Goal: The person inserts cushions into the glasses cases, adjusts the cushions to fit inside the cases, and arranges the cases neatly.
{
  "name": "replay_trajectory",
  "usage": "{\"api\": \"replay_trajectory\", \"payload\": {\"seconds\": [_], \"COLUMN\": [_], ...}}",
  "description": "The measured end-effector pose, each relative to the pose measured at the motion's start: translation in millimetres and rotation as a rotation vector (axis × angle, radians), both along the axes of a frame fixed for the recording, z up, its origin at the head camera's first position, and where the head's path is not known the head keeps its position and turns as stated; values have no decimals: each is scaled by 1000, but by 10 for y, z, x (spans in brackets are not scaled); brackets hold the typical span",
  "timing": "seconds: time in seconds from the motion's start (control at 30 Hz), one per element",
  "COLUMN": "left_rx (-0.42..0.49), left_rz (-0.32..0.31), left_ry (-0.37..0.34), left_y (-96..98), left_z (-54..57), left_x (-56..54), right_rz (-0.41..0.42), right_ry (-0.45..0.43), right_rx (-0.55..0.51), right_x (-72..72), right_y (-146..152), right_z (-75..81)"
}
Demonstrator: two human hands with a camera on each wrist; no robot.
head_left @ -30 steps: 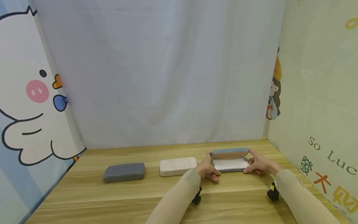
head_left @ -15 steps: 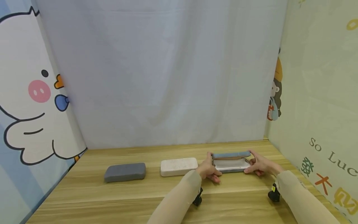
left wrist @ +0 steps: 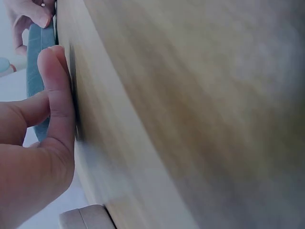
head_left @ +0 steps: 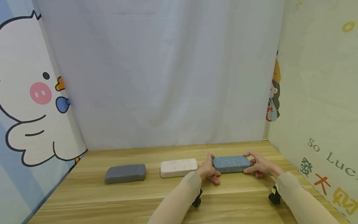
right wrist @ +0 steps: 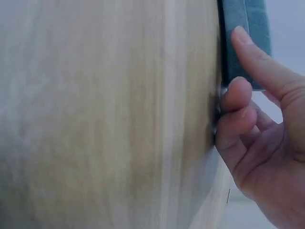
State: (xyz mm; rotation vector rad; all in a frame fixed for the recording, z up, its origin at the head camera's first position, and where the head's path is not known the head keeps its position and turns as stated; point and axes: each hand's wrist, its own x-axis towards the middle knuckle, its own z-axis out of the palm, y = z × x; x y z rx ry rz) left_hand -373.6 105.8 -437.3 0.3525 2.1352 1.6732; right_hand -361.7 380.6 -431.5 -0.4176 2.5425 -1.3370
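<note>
Blue case [head_left: 231, 164] lies shut on the table [head_left: 139, 199], held between both hands: left hand [head_left: 208, 169] clamped on its left end, right hand [head_left: 258, 166] pinching the right end. Lid should be pressed evenly at both ends until seated, fingers kept off the seam

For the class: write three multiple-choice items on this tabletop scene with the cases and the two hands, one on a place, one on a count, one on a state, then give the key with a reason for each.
1. Where does the blue case lie in the row?
A. nearest the left wall
B. in the middle
C. at the right end

2. How many cases lie on the table?
A. two
B. three
C. four

3. How is the blue case?
A. closed
B. wide open
C. standing on end

Key: 1 C, it lies right of the white case and grey case. 2 B, grey, white and blue. 3 A, its lid is down, with the left hand and right hand at its ends.
</note>
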Motion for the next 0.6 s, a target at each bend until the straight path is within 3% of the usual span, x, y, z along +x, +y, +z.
{"api": "replay_trajectory", "payload": {"seconds": [0.23,0.37,0.5,0.6], "left_rx": [-20,-24,-114,-217], "left_rz": [-12,-52,-81,-61], "left_ry": [53,114,281,442], "left_y": [-35,-141,-330,-502], "left_z": [-18,58,258,458], "left_x": [-1,20,49,72], "right_rz": [38,39,-37,-105], "right_ry": [55,103,200,298], "right_rx": [98,181,200,190], "right_x": [10,18,27,42], "right_y": [-50,-99,-169,-268], "right_z": [78,223,373,500]}}
